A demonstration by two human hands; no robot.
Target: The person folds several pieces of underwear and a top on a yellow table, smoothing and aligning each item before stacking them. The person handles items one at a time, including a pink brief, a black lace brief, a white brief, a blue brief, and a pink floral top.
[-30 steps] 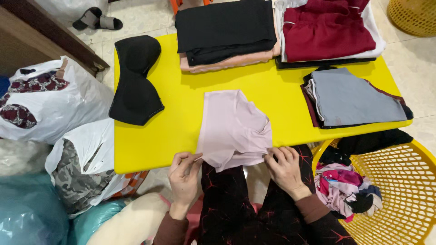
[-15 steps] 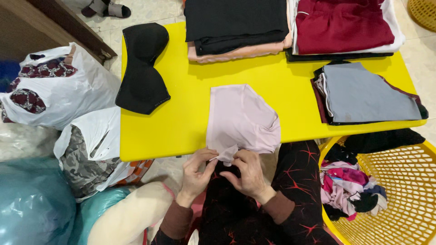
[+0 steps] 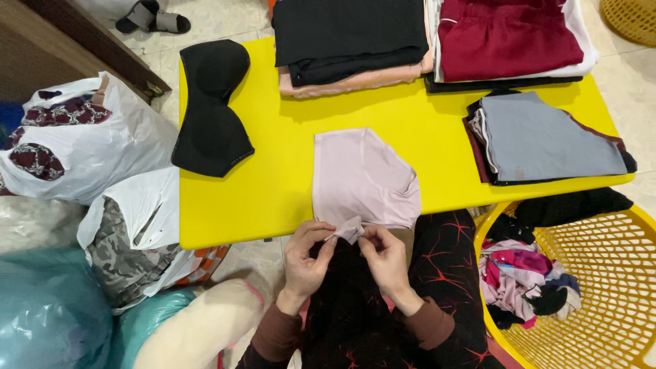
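The pale pink, soft knit undergarment [image 3: 362, 181] lies at the yellow table's [image 3: 273, 171] six o'clock edge; left hand [image 3: 305, 260] and right hand [image 3: 386, 258] pinch its limp, light lower tab, the natural hold.

Left of the yellow table [image 3: 273, 198], a white plastic bag [image 3: 102, 147] printed with dark red patterned patches lay bulging on the floor. Just below it, touching the table's near left corner, a second, torn white bag [image 3: 147, 212] gaped over grey camouflage-patterned cloth [image 3: 119, 263]. At the lower left corner sat a translucent teal plastic sack [image 3: 48, 318], its contents too blurred to tell.
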